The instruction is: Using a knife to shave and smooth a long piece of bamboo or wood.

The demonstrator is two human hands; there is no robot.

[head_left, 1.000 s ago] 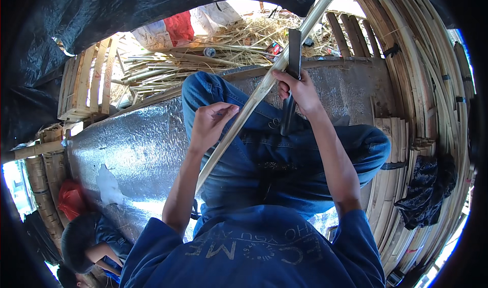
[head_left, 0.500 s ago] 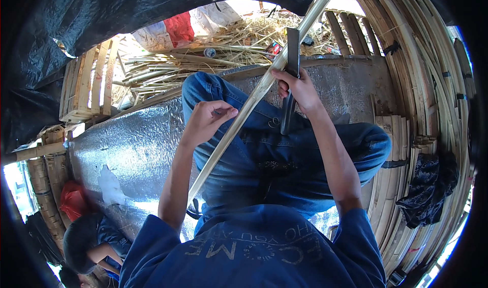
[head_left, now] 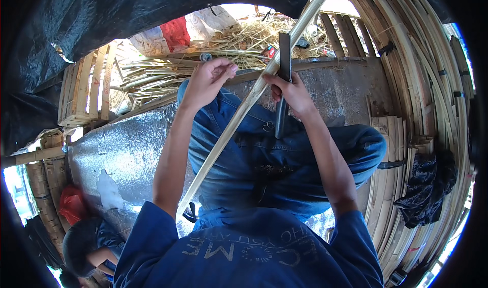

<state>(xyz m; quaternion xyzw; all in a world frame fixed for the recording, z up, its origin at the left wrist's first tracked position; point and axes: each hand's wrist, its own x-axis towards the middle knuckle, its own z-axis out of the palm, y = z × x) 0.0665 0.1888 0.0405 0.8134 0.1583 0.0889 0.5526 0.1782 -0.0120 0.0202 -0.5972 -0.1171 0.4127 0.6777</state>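
One left hand (head_left: 207,82) raised, loosely curled; one right hand (head_left: 292,94) gripping knife (head_left: 285,58)

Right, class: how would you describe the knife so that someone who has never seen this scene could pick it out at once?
Find the folded legs in blue jeans near the middle. Just above them, the right hand grips the knife, its blade pointing toward the picture's top. Unlike the long, pale, slanting strip it overlaps, it is short, dark and nearly upright in view.

Pale lettering (head_left: 227,251) across the blue T-shirt (head_left: 244,275)
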